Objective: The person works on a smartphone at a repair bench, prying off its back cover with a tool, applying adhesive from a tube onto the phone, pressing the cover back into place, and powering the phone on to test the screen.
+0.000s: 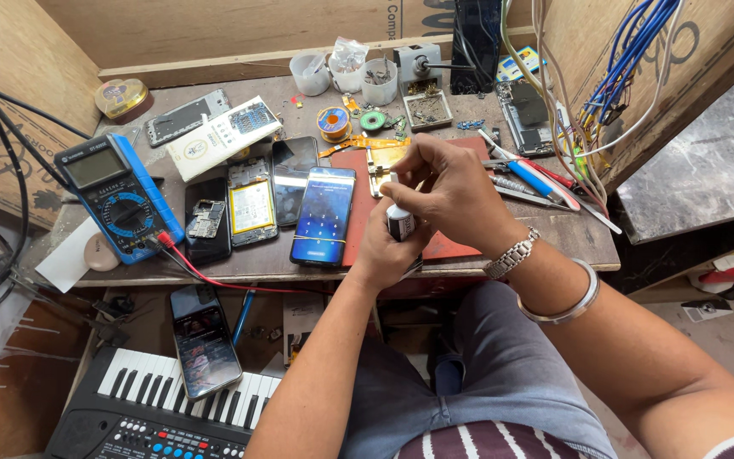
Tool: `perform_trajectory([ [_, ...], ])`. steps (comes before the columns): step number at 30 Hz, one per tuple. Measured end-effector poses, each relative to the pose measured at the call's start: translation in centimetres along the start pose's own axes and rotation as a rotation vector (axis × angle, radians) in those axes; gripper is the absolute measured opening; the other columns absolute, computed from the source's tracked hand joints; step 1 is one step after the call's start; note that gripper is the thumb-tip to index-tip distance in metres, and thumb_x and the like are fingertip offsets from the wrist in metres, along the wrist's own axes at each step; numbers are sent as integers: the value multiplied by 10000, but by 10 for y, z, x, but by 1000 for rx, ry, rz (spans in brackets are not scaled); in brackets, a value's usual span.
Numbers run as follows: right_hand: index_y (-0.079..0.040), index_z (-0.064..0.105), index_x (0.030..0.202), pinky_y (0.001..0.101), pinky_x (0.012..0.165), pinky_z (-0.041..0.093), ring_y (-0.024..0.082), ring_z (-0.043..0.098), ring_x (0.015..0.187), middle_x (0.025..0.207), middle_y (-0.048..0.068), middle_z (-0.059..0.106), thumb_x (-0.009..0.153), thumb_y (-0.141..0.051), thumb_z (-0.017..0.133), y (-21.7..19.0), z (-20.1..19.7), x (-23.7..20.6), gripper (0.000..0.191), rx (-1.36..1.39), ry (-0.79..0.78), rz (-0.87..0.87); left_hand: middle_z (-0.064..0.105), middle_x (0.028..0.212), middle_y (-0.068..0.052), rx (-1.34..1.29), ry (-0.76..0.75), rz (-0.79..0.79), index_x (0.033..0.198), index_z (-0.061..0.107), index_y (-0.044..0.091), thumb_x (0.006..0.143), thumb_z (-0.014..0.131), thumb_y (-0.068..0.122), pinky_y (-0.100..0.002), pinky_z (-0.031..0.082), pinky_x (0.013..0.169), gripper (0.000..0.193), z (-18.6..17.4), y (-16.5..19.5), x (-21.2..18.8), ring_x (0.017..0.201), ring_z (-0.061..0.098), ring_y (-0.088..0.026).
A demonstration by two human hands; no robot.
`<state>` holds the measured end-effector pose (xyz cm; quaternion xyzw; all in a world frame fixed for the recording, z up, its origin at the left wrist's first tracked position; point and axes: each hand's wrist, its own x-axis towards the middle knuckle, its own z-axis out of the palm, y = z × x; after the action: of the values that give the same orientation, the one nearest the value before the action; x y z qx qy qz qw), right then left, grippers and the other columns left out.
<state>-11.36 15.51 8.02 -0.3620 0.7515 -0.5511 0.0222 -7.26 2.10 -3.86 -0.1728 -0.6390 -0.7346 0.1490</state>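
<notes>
Your left hand [388, 246] is wrapped around a small dark bottle with a white band [400, 223], holding it upright just above the near edge of the bench [588, 234]. Your right hand [443, 191] is curled over the bottle's top, fingertips pinched at its cap; the cap itself is hidden under your fingers. On your right wrist sit a metal watch [511, 255] and, further up the arm, a plain silver bangle [573, 297].

Behind your hands lies a red work mat [358, 183] with a yellow-gold phone part on it. Just to the left of the bottle, a smartphone with a lit blue screen [323, 215] lies flat, touching the mat's left edge. Beside it lie more phones, some opened with their insides showing, one with a yellow battery [252, 204]. A blue multimeter [121, 197] rests at the bench's left end, its red lead trailing along the front edge.

At the back stand three small white cups [346, 75], a solder spool [333, 123] and a bundle of blue and pale wires [613, 76] hanging at right. Below the bench, another phone [206, 340] lies across a black electronic keyboard [155, 412].
</notes>
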Motion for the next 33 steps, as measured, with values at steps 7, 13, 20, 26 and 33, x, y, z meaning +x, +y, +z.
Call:
perform_trajectory([
  [7, -11, 682, 1110, 263, 787, 589, 93, 703, 869, 957, 42, 739, 907, -158, 756, 3, 5, -5, 261, 70, 6, -23, 640, 995, 5, 13, 25, -5, 1233, 571, 3, 943, 673, 3, -243, 519, 724, 307, -4, -2, -2, 860, 607, -63],
  [13, -10, 520, 1380, 333, 1004, 557, 177, 667, 1165, 1298, 111, 654, 964, -139, 707, 22, 6, -26, 474, 117, 146, -147, 616, 878, -24, -205, 98, -37, 1192, 550, 39, 1023, 626, 170, -261, 531, 731, 227, -5, 3, 1, 792, 611, -102],
  [20, -16, 553, 1328, 298, 902, 568, 143, 670, 1064, 1256, 89, 656, 974, -165, 702, 51, 10, -71, 412, 143, 208, 6, 554, 902, -21, -298, 63, 50, 1027, 499, 83, 1075, 531, 438, -264, 473, 772, 360, -3, 10, 1, 833, 554, -112],
  [26, -23, 571, 1322, 255, 735, 520, 79, 632, 874, 1051, 31, 700, 943, -139, 697, 55, 11, -102, 415, 467, -4, 232, 510, 861, 9, -15, 95, 42, 982, 535, 79, 1071, 477, 599, -227, 413, 681, 531, 0, 4, -1, 767, 490, -73],
  [33, -14, 636, 1272, 256, 684, 556, 90, 670, 793, 993, 34, 725, 931, -107, 695, 65, -21, -121, 358, 502, 244, 303, 495, 744, 37, 73, 87, 25, 1119, 646, 56, 1000, 373, 726, -218, 363, 552, 733, 3, 2, 2, 646, 451, -57],
])
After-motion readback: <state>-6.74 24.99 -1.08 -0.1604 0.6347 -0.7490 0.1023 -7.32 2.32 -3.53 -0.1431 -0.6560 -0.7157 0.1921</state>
